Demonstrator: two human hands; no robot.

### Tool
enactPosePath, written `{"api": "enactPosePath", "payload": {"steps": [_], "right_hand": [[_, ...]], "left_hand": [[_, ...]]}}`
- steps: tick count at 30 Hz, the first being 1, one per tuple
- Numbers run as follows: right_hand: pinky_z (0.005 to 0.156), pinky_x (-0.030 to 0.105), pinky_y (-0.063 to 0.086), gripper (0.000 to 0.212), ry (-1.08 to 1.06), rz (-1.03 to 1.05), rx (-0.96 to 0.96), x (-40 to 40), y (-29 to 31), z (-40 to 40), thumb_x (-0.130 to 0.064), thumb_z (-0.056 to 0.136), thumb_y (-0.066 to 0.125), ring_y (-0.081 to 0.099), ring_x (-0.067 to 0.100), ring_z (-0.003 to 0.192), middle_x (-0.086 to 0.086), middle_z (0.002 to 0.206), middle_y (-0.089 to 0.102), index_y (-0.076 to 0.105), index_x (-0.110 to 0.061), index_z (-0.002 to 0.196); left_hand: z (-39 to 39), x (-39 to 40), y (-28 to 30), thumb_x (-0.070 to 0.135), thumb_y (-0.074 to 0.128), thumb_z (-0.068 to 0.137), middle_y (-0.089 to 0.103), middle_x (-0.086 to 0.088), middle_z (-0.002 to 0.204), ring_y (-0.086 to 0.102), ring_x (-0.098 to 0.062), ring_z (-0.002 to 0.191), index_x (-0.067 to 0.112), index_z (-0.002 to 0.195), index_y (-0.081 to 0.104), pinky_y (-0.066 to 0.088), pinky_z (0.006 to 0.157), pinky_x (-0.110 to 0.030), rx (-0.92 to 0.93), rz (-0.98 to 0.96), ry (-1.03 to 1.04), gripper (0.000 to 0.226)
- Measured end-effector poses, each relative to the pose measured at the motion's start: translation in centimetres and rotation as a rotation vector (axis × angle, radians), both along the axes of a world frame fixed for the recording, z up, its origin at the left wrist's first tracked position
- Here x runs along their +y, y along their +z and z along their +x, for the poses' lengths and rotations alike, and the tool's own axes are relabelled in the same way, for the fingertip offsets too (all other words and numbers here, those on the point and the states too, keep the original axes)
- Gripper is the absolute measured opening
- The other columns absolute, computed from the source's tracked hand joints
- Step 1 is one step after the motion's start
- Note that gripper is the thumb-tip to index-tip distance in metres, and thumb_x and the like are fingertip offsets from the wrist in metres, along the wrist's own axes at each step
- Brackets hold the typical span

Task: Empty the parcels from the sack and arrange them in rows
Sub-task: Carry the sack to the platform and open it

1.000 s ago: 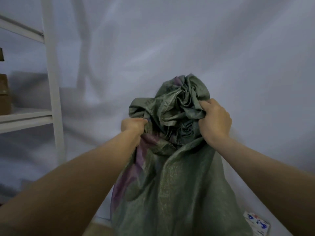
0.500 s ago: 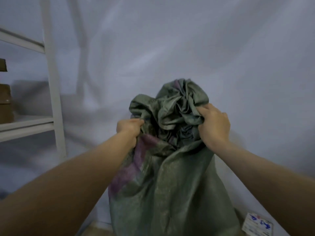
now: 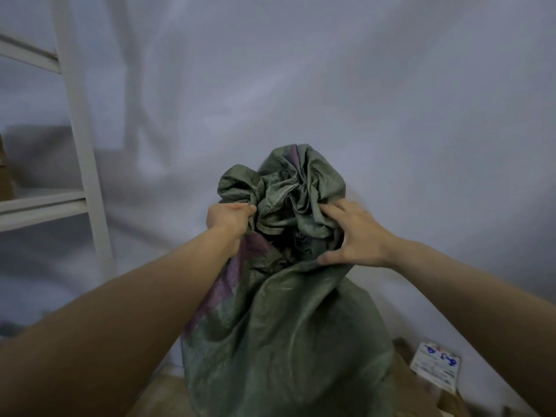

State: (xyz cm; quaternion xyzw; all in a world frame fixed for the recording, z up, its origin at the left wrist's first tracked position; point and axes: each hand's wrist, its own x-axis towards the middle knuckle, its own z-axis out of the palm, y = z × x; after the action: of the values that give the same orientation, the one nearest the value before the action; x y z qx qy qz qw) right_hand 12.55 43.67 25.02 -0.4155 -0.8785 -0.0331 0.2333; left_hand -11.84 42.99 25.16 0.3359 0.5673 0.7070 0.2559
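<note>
Head view: green sack [image 3: 279, 326] upright in front of a white sheet, neck bunched shut, between both arms. Left hand [image 3: 230, 219] fisted on the gathered fabric. Right hand [image 3: 358, 239] spread, fingers splayed against the bunch, gripping nothing. No parcels out except one labelled parcel [image 3: 436, 367] beside the base. Risk: one-handed hold may slip and the sack topple.

Upright green woven sack [image 3: 288, 341], mouth bunched shut, purple-streaked
</note>
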Motion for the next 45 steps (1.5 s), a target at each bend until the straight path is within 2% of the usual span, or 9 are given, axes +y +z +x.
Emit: {"api": "enactPosePath", "payload": {"steps": [3, 9, 13, 24, 30, 35, 38, 43, 45], "right_hand": [[0.112, 0.040, 0.028, 0.131, 0.007, 0.011, -0.216, 0.2, -1.0, 0.7, -0.077, 0.052, 0.077, 0.029, 0.022, 0.134, -0.001, 0.147, 0.032, 0.018, -0.024, 0.156], [0.116, 0.039, 0.020, 0.132, -0.050, 0.269, -0.411, -0.5, -3.2, 1.3, -0.076, 0.054, 0.076, 0.030, 0.023, 0.136, -0.002, 0.148, 0.032, 0.013, -0.021, 0.157], [0.105, 0.049, 0.037, 0.126, -0.060, 0.518, -0.273, -0.3, -6.5, 0.5, -0.071, 0.039, 0.082, 0.041, 0.026, 0.116, 0.006, 0.124, 0.052, 0.038, -0.012, 0.141], [0.095, 0.049, 0.034, 0.037, -0.121, 0.827, 0.050, 0.9, -8.1, -2.5, -0.029, 0.063, 0.083, 0.052, 0.026, 0.094, -0.001, 0.088, 0.065, 0.074, -0.016, 0.096], [0.075, 0.037, 0.028, 0.014, -0.100, 0.911, 0.135, 2.4, -3.4, -4.5, -0.015, 0.068, 0.079, 0.055, 0.028, 0.082, -0.002, 0.075, 0.063, 0.076, -0.016, 0.082], [0.071, 0.035, 0.024, 0.017, -0.227, 0.966, 0.395, 2.5, 5.5, -6.3, -0.018, 0.075, 0.071, 0.058, 0.032, 0.083, 0.004, 0.083, 0.065, 0.076, -0.016, 0.091], [0.068, 0.035, 0.036, 0.021, -0.219, 0.869, 0.462, 2.3, 5.4, -6.1, -0.015, 0.075, 0.075, 0.059, 0.035, 0.087, 0.005, 0.089, 0.067, 0.077, -0.016, 0.096], [0.058, 0.032, 0.045, 0.026, -0.230, 0.754, 0.319, 2.6, 0.5, -4.8, -0.012, 0.069, 0.081, 0.061, 0.034, 0.087, 0.001, 0.086, 0.066, 0.079, -0.020, 0.094], [0.056, 0.032, 0.043, 0.024, -0.236, 0.744, 0.329, 2.4, 1.6, -4.8, -0.012, 0.072, 0.078, 0.060, 0.034, 0.090, 0.002, 0.087, 0.066, 0.079, -0.019, 0.094]], "left_hand": [[0.1, -0.4, -0.7, 0.012, 0.084, 0.076, 0.074, -0.011, 0.102, 0.069, -0.028, 0.098, 0.015, 0.077, 0.074, 0.056, 0.093, -0.041, -0.018, -0.009, -0.006, 0.010], [0.4, -1.1, -2.1, 0.012, 0.083, 0.076, 0.074, -0.011, 0.095, 0.070, -0.028, 0.094, 0.016, 0.075, 0.073, 0.057, 0.091, -0.042, -0.060, -0.006, -0.045, 0.010], [0.8, -1.5, -2.4, 0.014, 0.083, 0.077, 0.075, -0.011, 0.095, 0.071, -0.029, 0.094, 0.017, 0.075, 0.073, 0.057, 0.091, -0.042, -0.055, -0.004, -0.056, 0.011], [0.0, -1.8, -3.0, 0.014, 0.083, 0.077, 0.075, -0.011, 0.098, 0.070, -0.027, 0.098, 0.017, 0.076, 0.074, 0.056, 0.094, -0.041, -0.042, 0.000, -0.085, 0.009], [-0.1, -1.3, -0.2, 0.014, 0.078, 0.083, 0.073, -0.014, 0.104, 0.070, -0.025, 0.095, 0.015, 0.085, 0.073, 0.058, 0.089, -0.039, -0.091, 0.078, -0.114, 0.005], [0.4, -0.7, 8.3, 0.021, 0.078, 0.084, 0.074, -0.009, 0.108, 0.070, -0.023, 0.102, 0.012, 0.106, 0.074, 0.055, 0.095, -0.039, -0.014, 0.315, -0.179, 0.025], [-0.3, -0.8, 8.3, 0.018, 0.077, 0.084, 0.074, -0.010, 0.106, 0.070, -0.023, 0.099, 0.009, 0.106, 0.074, 0.056, 0.094, -0.040, -0.020, 0.302, -0.179, 0.023], [-1.2, -1.9, 2.9, 0.008, 0.070, 0.089, 0.071, -0.015, 0.086, 0.069, -0.023, 0.054, 0.005, 0.101, 0.072, 0.058, 0.046, -0.033, -0.170, 0.103, -0.188, 0.012], [-1.2, -1.8, 3.7, 0.008, 0.071, 0.088, 0.073, -0.018, 0.096, 0.071, -0.023, 0.064, 0.005, 0.100, 0.073, 0.060, 0.055, -0.033, -0.164, 0.139, -0.181, 0.012]]}}
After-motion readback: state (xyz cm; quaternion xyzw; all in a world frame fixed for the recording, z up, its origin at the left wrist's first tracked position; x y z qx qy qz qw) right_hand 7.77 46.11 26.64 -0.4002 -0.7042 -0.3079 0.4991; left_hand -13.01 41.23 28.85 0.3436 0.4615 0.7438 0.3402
